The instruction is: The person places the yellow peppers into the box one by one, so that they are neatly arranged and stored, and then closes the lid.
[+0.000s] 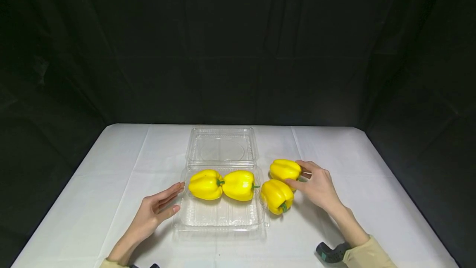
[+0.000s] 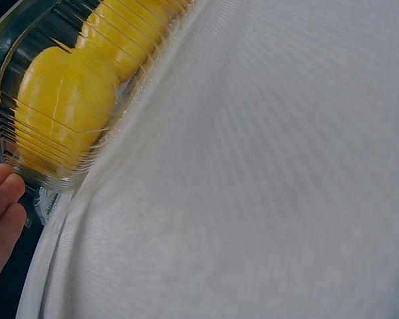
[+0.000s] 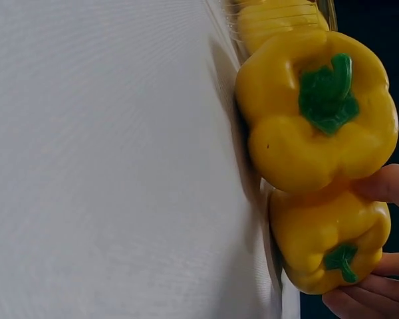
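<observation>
A clear plastic clamshell container (image 1: 219,218) lies with its lid folded back. Two yellow bell peppers, a left one (image 1: 205,185) and a right one (image 1: 239,186), lie side by side in its base, stems to the right. My left hand (image 1: 154,212) is at the container's left side, fingers extended and fingertips right at the rim. To the right of the container are two more yellow bell peppers, a near one (image 1: 277,196) and a far one (image 1: 284,170). My right hand (image 1: 317,185) holds the far pepper (image 3: 329,242) between thumb and fingers.
The clear lid (image 1: 222,146) lies behind the base on the white tablecloth (image 1: 122,164). Dark cloth (image 1: 238,53) hangs behind the table and along both sides. Black wrist devices, one of them (image 1: 332,252) below my right forearm, show at the sleeves.
</observation>
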`<state>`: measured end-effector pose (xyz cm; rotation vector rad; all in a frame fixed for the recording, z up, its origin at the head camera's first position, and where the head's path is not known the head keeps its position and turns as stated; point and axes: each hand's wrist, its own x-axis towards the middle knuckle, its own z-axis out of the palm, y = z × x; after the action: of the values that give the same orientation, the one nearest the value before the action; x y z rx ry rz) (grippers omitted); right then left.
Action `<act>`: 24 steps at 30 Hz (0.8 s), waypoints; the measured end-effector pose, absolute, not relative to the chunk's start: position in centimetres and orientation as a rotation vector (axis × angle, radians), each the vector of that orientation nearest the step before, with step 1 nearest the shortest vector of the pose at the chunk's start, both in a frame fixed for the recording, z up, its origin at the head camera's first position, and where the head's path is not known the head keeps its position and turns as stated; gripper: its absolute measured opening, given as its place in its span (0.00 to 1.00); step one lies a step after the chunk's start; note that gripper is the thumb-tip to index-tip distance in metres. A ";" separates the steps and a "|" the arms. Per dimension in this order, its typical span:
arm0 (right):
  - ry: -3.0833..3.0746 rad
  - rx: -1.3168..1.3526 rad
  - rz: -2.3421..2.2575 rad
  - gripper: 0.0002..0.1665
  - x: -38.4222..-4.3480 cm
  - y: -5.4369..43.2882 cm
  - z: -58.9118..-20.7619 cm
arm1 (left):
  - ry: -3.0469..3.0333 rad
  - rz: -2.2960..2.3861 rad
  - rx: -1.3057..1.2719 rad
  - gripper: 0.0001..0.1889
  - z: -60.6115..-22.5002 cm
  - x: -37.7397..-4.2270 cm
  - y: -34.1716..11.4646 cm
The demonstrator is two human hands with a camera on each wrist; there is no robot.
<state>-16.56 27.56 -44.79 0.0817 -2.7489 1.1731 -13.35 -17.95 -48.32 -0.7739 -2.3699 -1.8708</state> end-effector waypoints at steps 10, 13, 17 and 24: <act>-2.729 0.086 1.142 0.39 -16.6 27.5 -44.8 | -2.372 -1.872 -0.769 0.29 -48.3 -13.3 -18.0; -2.729 0.099 1.129 0.39 -16.6 27.5 -44.8 | -2.365 -1.871 -0.777 0.29 -48.3 -13.3 -18.0; -2.730 0.105 1.120 0.39 -16.7 27.5 -44.8 | -2.367 -1.873 -0.769 0.29 -48.3 -13.3 -18.0; -2.717 0.096 1.152 0.39 -16.7 27.6 -44.8 | -2.369 -1.870 -0.770 0.29 -48.3 -13.3 -18.0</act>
<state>-16.69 27.58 -44.76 0.0957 -2.7173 1.1519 -13.30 -17.98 -48.32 -0.7698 -2.3693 -1.8702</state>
